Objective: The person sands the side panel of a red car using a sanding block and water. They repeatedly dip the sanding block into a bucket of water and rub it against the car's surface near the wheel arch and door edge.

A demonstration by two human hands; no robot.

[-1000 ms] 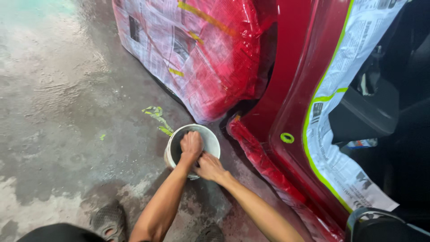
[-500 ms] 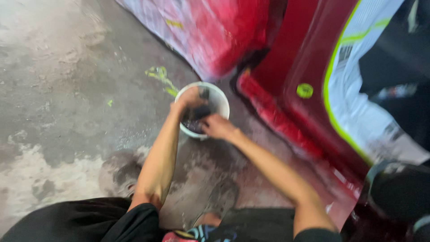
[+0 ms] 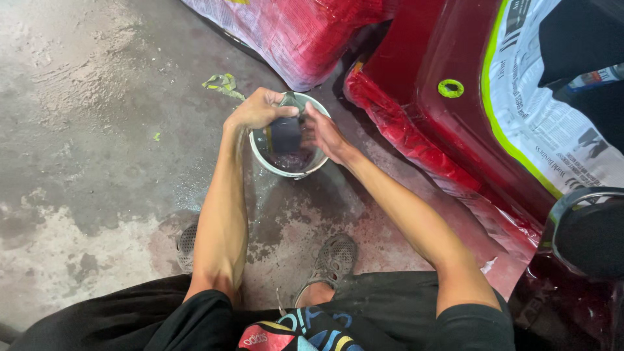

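Observation:
A small white bucket (image 3: 273,166) with dark reddish water stands on the wet concrete floor in front of me. Over it, my left hand (image 3: 257,109) and my right hand (image 3: 323,130) both grip a dark, wet sheet, like sandpaper (image 3: 285,132), held just above the water. The left hand pinches its top left edge and the right hand holds its right edge. My arms reach down from a squat.
A red car body (image 3: 416,97) with an open door frame lies to the right, masked with newspaper (image 3: 552,123) and yellow-green tape. A plastic-wrapped red panel (image 3: 292,32) is behind the bucket. A crumpled tape scrap (image 3: 222,83) lies on the floor. My shoes (image 3: 331,257) are below.
The view has tilted down and closer. My hands have lifted the dark sheet up out of the bucket and now hold it between them.

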